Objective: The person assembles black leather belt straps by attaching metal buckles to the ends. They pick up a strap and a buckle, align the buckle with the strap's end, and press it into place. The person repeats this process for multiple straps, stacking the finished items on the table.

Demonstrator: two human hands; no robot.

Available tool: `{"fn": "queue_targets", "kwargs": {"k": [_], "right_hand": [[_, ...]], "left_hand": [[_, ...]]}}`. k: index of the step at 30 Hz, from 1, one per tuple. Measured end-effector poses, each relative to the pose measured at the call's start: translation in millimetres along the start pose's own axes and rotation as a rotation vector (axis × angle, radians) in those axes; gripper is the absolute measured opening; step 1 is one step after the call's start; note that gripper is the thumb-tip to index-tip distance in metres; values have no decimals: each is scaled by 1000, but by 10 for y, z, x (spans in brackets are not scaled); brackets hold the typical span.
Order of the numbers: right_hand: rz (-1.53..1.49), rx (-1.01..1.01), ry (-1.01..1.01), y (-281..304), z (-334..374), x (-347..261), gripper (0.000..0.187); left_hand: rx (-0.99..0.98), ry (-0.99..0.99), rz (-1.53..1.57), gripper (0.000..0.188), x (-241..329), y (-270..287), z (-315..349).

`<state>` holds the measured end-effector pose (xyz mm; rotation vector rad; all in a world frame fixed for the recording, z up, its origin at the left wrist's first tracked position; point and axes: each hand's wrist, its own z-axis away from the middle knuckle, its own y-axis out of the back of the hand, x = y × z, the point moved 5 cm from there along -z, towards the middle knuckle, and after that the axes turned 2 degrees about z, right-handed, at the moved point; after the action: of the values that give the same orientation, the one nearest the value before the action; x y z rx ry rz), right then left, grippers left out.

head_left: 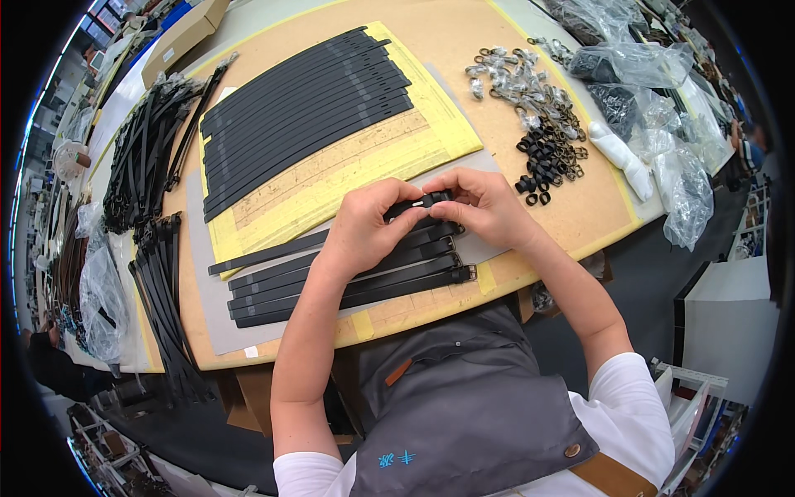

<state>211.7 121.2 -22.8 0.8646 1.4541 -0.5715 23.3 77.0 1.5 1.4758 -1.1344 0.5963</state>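
Note:
Above the near edge of the table, my left hand (364,228) and my right hand (484,207) pinch the end of a black belt (435,198) between thumbs and fingertips. Both hands are closed on it, a few centimetres apart. A small pale slot shows at the held end; the fingers hide the rest of it. Beneath my hands lie several black belts (273,305) side by side, with metal buckles (471,272) at their right ends. Beyond them, a row of flat black straps (306,116) covers most of a yellow-edged board (352,170).
To the right are piled black loops (538,157) and metal buckles (517,79), some in clear wrap. Bundles of black belts (149,149) lie at the left, some hanging over the table edge. Clear plastic bags (683,190) and a cardboard box (186,37) sit farther out.

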Motion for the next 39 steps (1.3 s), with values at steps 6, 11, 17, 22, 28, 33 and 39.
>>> {"fn": "queue_targets", "kwargs": {"k": [6,11,17,22,28,33,39], "right_hand": [[-180,-117,-138,-34,-9,132,28],[-292,-111,-184,-42,-47,128,26],[-227,-191,-208,-45,-149,60,28],[-192,-112,-316,-13,-169,-32,23],[-221,-99,-230,77,-90,93,20],[-240,-35,-232,84,-58,128,20],[-198,-10,-167,80,13,135,17]], "left_hand": [[3,-113,-83,19,-6,-59,24],[-21,-86,-63,28,24,-72,12],[-3,-113,20,33,56,-130,10],[19,-159,-1,27,14,-81,-21],[77,-106,-97,27,44,-59,-3],[58,8,-26,22,-14,-61,-5],[22,62,-36,21,37,-70,-12]]}}
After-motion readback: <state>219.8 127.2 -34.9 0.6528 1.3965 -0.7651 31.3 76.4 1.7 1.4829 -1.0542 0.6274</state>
